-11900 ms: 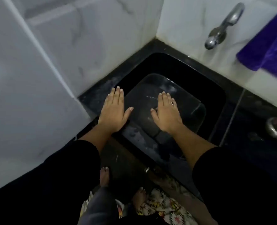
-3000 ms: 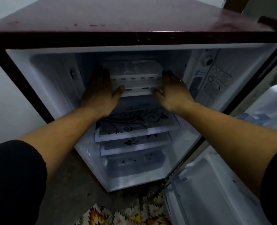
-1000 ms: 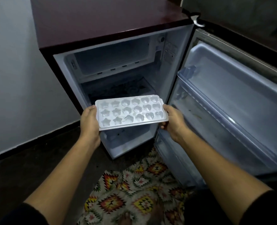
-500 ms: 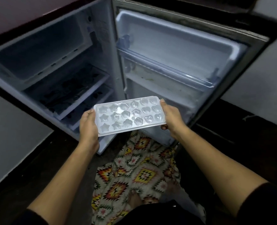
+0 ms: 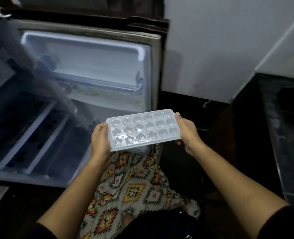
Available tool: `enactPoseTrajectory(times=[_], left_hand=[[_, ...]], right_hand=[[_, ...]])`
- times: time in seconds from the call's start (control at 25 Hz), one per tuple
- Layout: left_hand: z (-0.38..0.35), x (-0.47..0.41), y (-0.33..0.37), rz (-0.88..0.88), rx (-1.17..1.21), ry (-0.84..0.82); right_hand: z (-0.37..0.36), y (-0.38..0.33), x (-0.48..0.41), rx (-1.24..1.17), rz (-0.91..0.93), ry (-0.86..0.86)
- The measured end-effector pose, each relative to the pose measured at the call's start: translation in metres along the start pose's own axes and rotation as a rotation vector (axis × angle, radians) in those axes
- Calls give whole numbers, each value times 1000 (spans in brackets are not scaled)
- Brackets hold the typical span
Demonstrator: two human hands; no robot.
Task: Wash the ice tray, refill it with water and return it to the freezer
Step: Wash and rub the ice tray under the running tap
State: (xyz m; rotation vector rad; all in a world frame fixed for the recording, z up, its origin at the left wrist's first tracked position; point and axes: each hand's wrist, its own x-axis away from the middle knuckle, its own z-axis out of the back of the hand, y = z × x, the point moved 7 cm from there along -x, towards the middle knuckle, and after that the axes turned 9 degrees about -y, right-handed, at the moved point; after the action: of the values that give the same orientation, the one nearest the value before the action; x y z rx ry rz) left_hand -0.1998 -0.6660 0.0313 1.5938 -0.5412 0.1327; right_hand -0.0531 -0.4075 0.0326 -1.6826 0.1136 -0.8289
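A pale plastic ice tray (image 5: 143, 129) with star, flower and heart moulds is held level in front of me, over the floor. My left hand (image 5: 100, 140) grips its left short end, and my right hand (image 5: 187, 131) grips its right short end, thumbs on the rim. The fridge (image 5: 27, 118) stands open at the left, its shelves showing; the freezer part is out of frame. The open fridge door (image 5: 91, 66) is behind the tray.
A patterned rug (image 5: 134, 187) lies on the dark floor under my arms. At the right edge is the black counter with the sink (image 5: 293, 128) and its drain. A white wall (image 5: 220, 40) rises behind.
With the tray still held in both hands, my view has swung right, away from the fridge. The counter and sink have come into view at the right.
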Motion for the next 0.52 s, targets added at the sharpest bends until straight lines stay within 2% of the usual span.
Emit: enactPoseTrajectory(times=[0.4,0.52], left_hand=[[-241,12,-32,25,-122,-285],[-309,23,-43,54,-144,-414]], right_hand=[[231,-7,37,-45,-2,302],[289,-7,58,-102,-1,394]])
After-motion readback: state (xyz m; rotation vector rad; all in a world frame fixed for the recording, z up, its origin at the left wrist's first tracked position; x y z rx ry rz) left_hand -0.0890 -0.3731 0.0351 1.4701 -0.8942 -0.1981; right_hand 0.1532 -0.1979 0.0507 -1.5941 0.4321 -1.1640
